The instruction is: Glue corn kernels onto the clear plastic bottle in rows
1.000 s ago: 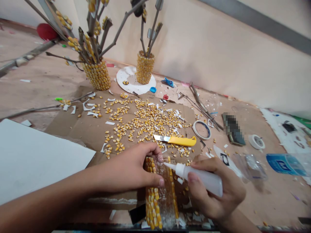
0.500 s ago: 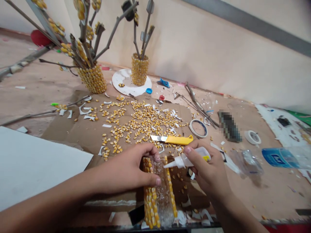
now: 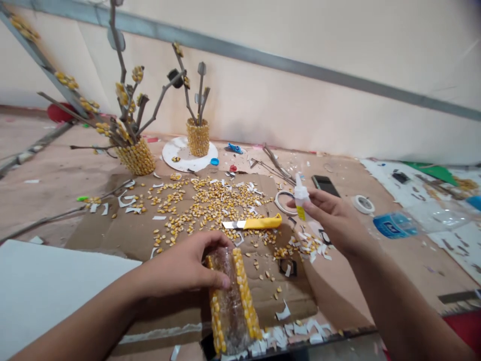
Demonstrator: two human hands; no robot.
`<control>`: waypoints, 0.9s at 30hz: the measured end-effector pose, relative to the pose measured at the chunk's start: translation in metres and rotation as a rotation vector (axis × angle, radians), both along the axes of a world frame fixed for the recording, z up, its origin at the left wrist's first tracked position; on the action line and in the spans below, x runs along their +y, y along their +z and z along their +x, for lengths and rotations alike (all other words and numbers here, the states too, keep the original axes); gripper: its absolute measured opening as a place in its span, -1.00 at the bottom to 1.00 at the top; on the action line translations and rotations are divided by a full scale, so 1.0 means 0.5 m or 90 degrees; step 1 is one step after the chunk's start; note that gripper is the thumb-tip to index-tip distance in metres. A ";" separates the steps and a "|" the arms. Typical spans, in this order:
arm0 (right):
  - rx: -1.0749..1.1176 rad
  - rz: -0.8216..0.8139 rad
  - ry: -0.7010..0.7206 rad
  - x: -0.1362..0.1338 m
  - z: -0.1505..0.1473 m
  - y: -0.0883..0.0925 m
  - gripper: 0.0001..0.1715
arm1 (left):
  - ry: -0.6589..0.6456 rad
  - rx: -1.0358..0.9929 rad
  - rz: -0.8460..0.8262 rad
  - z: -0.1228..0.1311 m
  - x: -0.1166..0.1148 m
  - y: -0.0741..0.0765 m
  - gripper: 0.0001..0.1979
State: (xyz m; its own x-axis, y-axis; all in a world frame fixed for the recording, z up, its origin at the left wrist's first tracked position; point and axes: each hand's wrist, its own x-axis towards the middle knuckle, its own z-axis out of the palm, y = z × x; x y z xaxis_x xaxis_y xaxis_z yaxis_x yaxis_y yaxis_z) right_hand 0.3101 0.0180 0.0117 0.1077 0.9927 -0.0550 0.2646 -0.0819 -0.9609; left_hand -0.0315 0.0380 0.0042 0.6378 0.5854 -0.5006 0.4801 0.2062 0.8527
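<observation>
My left hand (image 3: 184,265) grips a clear plastic bottle (image 3: 231,306) lying on the cardboard sheet (image 3: 128,228), with rows of yellow corn kernels glued along its sides. My right hand (image 3: 334,218) is raised over the right part of the cardboard and holds a small white glue bottle (image 3: 300,198) upright, nozzle up. Loose corn kernels (image 3: 210,203) are scattered over the cardboard beyond both hands. A yellow utility knife (image 3: 255,223) lies between the hands, blade out to the left.
Two kernel-covered pots with twigs stand at the back: one (image 3: 137,155) on the left, one (image 3: 198,136) on a white disc. Tape rolls (image 3: 283,200) (image 3: 364,204), a phone (image 3: 325,184), a water bottle (image 3: 394,224), loose twigs (image 3: 276,163), paper scraps and a white sheet (image 3: 45,286) lie around.
My right hand lifted the glue bottle off the kernel-covered bottle, moving it up and right and turning the nozzle upward. The camera view tilted up. My left hand kept its grip.
</observation>
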 end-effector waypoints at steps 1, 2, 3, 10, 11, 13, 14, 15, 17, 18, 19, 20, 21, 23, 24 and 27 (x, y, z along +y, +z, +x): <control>-0.098 0.004 -0.011 0.012 0.022 -0.016 -0.45 | -0.013 0.003 0.006 -0.002 0.003 0.001 -0.38; -0.190 0.010 -0.026 0.025 0.041 -0.033 -0.41 | -0.023 0.001 0.008 -0.004 0.005 0.003 -0.35; -0.230 0.010 -0.045 0.037 0.058 -0.050 -0.40 | -0.032 -0.004 0.007 -0.006 0.007 0.005 -0.33; -0.395 0.011 -0.096 0.089 0.068 -0.131 -0.52 | -0.028 -0.092 0.020 -0.044 0.034 0.021 -0.27; -0.415 0.009 -0.101 0.091 0.062 -0.136 -0.54 | -0.009 -0.097 0.041 -0.051 0.041 0.021 -0.36; -0.458 0.003 -0.104 0.094 0.053 -0.142 -0.60 | 0.054 -0.100 0.084 -0.062 0.057 0.020 -0.53; -0.480 0.002 -0.103 0.095 0.049 -0.143 -0.62 | 0.100 -0.096 0.104 -0.066 0.064 0.018 -0.60; -0.503 0.002 -0.104 0.095 0.047 -0.141 -0.64 | 0.146 -0.081 0.127 -0.068 0.071 0.016 -0.66; -0.545 0.011 -0.112 0.094 0.041 -0.131 -0.63 | 0.207 -0.020 0.200 -0.068 0.080 0.011 -0.74; -0.563 0.022 -0.117 0.093 0.035 -0.122 -0.62 | 0.214 0.016 0.241 -0.066 0.082 0.009 -0.77; -0.577 0.037 -0.119 0.091 0.026 -0.110 -0.60 | 0.211 0.050 0.279 -0.063 0.082 0.006 -0.79; -0.585 0.053 -0.104 0.089 0.014 -0.095 -0.59 | 0.198 0.080 0.311 -0.059 0.080 0.004 -0.81; -0.588 0.070 -0.076 0.086 -0.002 -0.079 -0.58 | 0.181 0.107 0.343 -0.055 0.076 0.002 -0.82; -0.570 0.089 0.121 0.079 -0.043 -0.045 -0.62 | 0.140 0.165 0.419 -0.046 0.068 -0.004 -0.85; -0.569 0.080 0.234 0.077 -0.066 -0.030 -0.65 | 0.114 0.198 0.463 -0.042 0.064 -0.007 -0.85; -0.655 0.010 0.440 0.077 -0.126 -0.001 -0.79 | 0.044 0.269 0.558 -0.034 0.055 -0.016 -0.84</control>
